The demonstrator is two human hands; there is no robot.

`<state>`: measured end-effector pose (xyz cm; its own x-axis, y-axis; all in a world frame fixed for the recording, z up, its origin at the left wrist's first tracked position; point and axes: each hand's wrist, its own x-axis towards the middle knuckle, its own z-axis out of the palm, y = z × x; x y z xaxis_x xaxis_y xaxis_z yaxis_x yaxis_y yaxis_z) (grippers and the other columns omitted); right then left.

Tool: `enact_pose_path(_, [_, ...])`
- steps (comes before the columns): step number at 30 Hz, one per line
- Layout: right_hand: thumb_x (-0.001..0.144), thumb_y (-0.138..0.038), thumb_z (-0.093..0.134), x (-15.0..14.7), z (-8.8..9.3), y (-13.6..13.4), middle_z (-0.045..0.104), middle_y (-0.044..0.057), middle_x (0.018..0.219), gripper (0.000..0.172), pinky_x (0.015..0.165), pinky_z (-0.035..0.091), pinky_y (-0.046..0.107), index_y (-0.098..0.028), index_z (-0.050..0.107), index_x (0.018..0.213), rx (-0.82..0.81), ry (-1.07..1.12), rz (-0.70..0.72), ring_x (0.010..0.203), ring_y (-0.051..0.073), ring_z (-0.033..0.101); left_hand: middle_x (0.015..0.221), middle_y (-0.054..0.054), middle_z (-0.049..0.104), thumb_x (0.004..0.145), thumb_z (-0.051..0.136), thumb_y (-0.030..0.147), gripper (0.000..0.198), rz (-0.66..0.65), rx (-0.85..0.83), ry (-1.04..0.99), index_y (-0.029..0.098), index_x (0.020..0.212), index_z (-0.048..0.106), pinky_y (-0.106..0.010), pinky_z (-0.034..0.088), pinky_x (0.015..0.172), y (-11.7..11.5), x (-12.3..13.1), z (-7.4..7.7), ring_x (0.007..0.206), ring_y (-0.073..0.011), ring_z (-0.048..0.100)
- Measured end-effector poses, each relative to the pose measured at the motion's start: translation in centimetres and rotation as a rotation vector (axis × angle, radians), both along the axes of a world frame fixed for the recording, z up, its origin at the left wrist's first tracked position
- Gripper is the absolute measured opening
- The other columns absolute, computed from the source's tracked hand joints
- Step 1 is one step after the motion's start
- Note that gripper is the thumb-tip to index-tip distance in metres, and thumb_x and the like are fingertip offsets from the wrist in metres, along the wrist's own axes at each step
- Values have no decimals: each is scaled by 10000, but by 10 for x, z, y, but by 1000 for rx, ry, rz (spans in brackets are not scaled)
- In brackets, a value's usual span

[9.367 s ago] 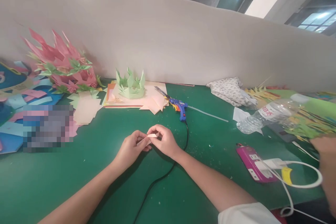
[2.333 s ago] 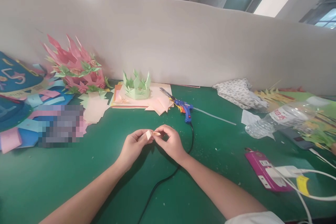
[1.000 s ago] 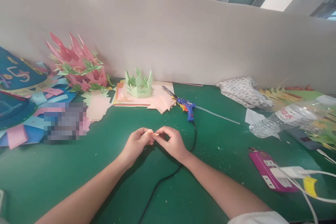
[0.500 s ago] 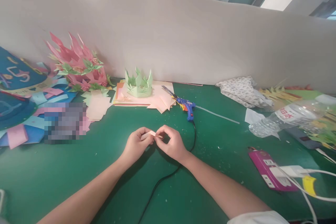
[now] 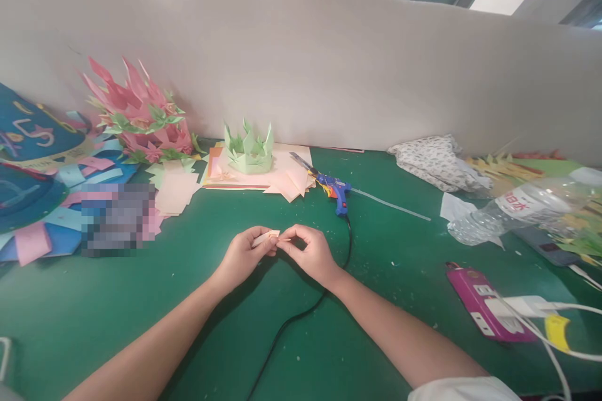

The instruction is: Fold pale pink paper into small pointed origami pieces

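Over the middle of the green table, my left hand pinches a small folded piece of pale peach paper between thumb and fingers. My right hand meets it from the other side, its thumb and forefinger closed on the paper's right end, where a thin edge pokes out. Part of the paper is hidden by my fingers. Beyond my hands lies a blue glue gun with a clear glue stick in its back. A light green paper crown stands on a stack of peach paper sheets.
Pink and green paper crowns and blue hats crowd the left, near loose peach squares. A black cord runs under my right arm. At right lie a plastic bottle and a magenta power strip with white cables.
The paper between my fingers has turned a little, and more of its pale strip shows above my left thumb. Both hands stay in nearly the same place.
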<state>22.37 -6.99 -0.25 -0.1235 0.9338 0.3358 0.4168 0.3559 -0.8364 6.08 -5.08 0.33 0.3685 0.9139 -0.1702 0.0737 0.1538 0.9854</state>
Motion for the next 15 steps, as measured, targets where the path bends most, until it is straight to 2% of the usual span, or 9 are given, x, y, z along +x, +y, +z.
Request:
enact_pose_path(8, [769,-243,606,-2,-1,0,678,17,718,76,625,472,257,-193,650,734,0,8,-14,658,151,612,733,-30,651,721,579,478,352,2,40,55,149,845,602,-275,491,688,0,-1,-3,701,-165,621])
enact_pose_path(15, [760,-251,621,-4,-4,-1,664,5,681,100,608,455,239,-189,632,682,-6,9,-62,631,137,596,673,-23,634,750,543,468,321,28,121,195,155,810,585,-245,458,600,-1,-1,-2,642,-167,610])
